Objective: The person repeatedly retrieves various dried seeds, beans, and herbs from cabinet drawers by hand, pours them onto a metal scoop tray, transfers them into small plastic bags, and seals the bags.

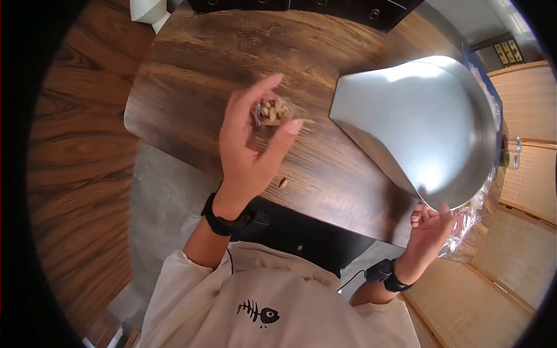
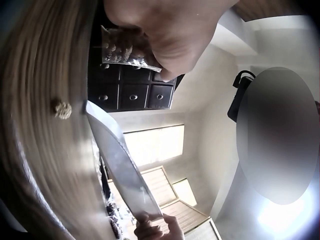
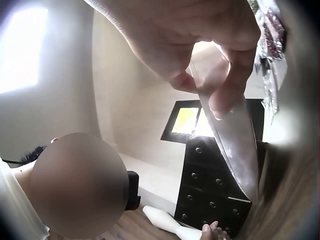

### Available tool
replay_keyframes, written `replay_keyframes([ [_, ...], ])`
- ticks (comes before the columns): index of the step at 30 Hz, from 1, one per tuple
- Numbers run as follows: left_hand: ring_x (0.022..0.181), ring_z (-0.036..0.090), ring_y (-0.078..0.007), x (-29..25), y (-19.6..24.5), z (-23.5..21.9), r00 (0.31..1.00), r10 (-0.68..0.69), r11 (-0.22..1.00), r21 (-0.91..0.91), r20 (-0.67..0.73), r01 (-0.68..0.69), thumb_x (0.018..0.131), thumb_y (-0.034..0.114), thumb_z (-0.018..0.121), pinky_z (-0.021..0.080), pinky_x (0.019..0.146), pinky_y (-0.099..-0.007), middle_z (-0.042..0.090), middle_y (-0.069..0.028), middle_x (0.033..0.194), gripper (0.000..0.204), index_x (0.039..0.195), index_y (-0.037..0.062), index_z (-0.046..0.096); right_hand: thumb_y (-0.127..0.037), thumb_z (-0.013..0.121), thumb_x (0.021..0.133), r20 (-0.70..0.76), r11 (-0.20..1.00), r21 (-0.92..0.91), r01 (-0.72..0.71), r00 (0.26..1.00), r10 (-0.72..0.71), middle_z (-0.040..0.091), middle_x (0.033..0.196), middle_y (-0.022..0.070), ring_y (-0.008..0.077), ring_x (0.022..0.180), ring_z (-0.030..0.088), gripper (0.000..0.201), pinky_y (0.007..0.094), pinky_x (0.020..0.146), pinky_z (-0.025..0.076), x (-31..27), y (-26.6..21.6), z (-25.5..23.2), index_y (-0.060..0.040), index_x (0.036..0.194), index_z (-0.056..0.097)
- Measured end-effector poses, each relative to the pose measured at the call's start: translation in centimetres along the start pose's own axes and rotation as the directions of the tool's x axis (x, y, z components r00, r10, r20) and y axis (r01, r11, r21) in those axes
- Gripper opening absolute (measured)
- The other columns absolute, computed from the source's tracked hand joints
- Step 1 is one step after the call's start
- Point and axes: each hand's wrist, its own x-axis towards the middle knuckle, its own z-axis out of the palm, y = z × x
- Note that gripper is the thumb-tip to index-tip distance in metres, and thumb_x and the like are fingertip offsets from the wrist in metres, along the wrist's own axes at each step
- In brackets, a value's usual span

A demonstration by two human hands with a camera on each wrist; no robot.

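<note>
My left hand [image 1: 246, 142] holds a small clear plastic packet [image 1: 274, 111] of light brown, lumpy dried pieces between thumb and fingers, over the left half of the table. Below it, near the front edge, one loose brown piece [image 1: 284, 182] lies on the wood. The same packet [image 2: 125, 52] shows under the fingers in the left wrist view. On the right, a large shiny metal scoop pan [image 1: 406, 122] narrows toward the left to a straight lip. My right hand [image 1: 429, 229] pinches its near rim, thumb against the metal [image 3: 232, 135].
Clear plastic bags [image 1: 464, 229] lie beneath and beside the pan at the right of the wooden table [image 1: 191, 75]. A dark drawer cabinet [image 1: 301, 7] stands behind the table, and a white object [image 1: 149, 11] at the far left corner. Light wooden panels [image 1: 522, 203] stand at the right.
</note>
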Motion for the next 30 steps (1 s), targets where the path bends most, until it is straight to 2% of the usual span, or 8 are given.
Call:
replay_keyframes([
  [7,0.09,0.047,-0.0106,-2.7,2.3,0.1,0.999,0.051,0.998,-0.027,-0.001,-0.051,0.095,0.008,0.066,0.043,0.078,-0.0238,0.046,-0.0056,0.108,0.049,0.141,-0.0001,0.049,-0.037,0.057,0.102,0.149,0.982,0.1,-0.162,0.978,0.146,0.07,0.085,0.0264,0.0243,0.06,0.065,0.035,0.0301,0.054,0.051,0.8,1.3,0.1,-0.0027,0.106,0.05],
  [15,0.08,0.041,-0.0133,-3.7,1.2,-2.1,0.983,0.116,0.951,0.269,0.145,-0.152,0.092,0.009,0.071,0.039,0.072,-0.0257,0.038,-0.004,0.097,0.042,0.13,0.0038,0.055,-0.039,0.056,0.106,0.226,0.935,-0.307,-0.178,0.941,0.254,0.071,0.083,0.0216,0.0197,0.05,0.063,0.04,0.0261,0.046,0.048,-0.8,0.2,2.3,0.0003,0.106,0.046],
  [18,0.077,0.039,-0.014,-3.3,1.3,-1.4,0.98,0.113,0.933,0.321,0.165,-0.162,0.091,0.01,0.074,0.037,0.07,-0.0267,0.037,-0.0045,0.096,0.04,0.127,0.0047,0.056,-0.041,0.054,0.106,0.208,0.915,-0.392,-0.098,0.959,0.192,0.07,0.078,0.0183,0.0174,0.049,0.061,0.045,0.0249,0.046,0.046,-1.3,-0.4,2.4,0.0035,0.101,0.056],
  [23,0.077,0.037,-0.0146,-2.0,1.1,-0.4,0.979,0.107,0.934,0.322,0.171,-0.158,0.091,0.008,0.074,0.036,0.069,-0.0277,0.037,-0.0044,0.095,0.038,0.125,0.0043,0.056,-0.049,0.048,0.107,0.334,0.806,-0.59,-0.05,0.894,0.3,0.068,0.068,0.0118,0.0124,0.05,0.059,0.062,0.0225,0.045,0.041,-2.4,-1.4,1.4,0.0032,0.078,0.066],
  [25,0.084,0.041,-0.0183,-1.5,1.0,-0.2,0.969,0.146,0.907,0.365,0.2,-0.212,0.09,0.007,0.074,0.038,0.072,-0.0292,0.046,-0.0073,0.102,0.039,0.123,0.0036,0.055,-0.036,0.056,0.106,0.354,0.777,-0.626,-0.063,0.865,0.355,0.069,0.07,0.0084,0.0114,0.05,0.059,0.045,0.0227,0.047,0.043,-2.9,-1.2,1.8,0.0013,0.084,0.066],
  [27,0.088,0.043,-0.021,-1.2,0.9,-0.1,0.959,0.178,0.893,0.374,0.22,-0.251,0.089,0.008,0.075,0.04,0.075,-0.0305,0.05,-0.009,0.107,0.041,0.124,0.0032,0.054,-0.017,0.066,0.1,0.662,0.82,-0.476,0.317,0.743,0.097,0.068,0.07,0.0047,0.0098,0.051,0.058,0.018,0.0238,0.049,0.045,-4.2,0.5,3.6,-0.0005,0.095,0.068],
  [28,0.093,0.045,-0.0236,-1.0,0.9,-0.1,0.948,0.209,0.877,0.383,0.242,-0.291,0.088,0.008,0.076,0.042,0.078,-0.0318,0.053,-0.0107,0.112,0.043,0.124,0.0027,0.054,-0.01,0.069,0.095,0.701,0.788,-0.48,0.387,0.709,0.079,0.067,0.07,0.0039,0.01,0.051,0.058,0.01,0.0241,0.05,0.046,-4.7,0.3,5.2,-0.0019,0.101,0.068],
  [30,0.096,0.047,-0.0255,-0.9,0.9,0.1,0.94,0.212,0.872,0.384,0.266,-0.305,0.087,0.009,0.077,0.044,0.079,-0.0328,0.055,-0.0115,0.115,0.044,0.125,0.0026,0.053,-0.005,0.075,0.088,0.771,0.728,-0.44,0.526,0.637,0.006,0.064,0.072,0.0041,0.0151,0.052,0.059,0.027,0.0264,0.052,0.048,-5.4,1.0,8.2,-0.0049,0.113,0.068],
])
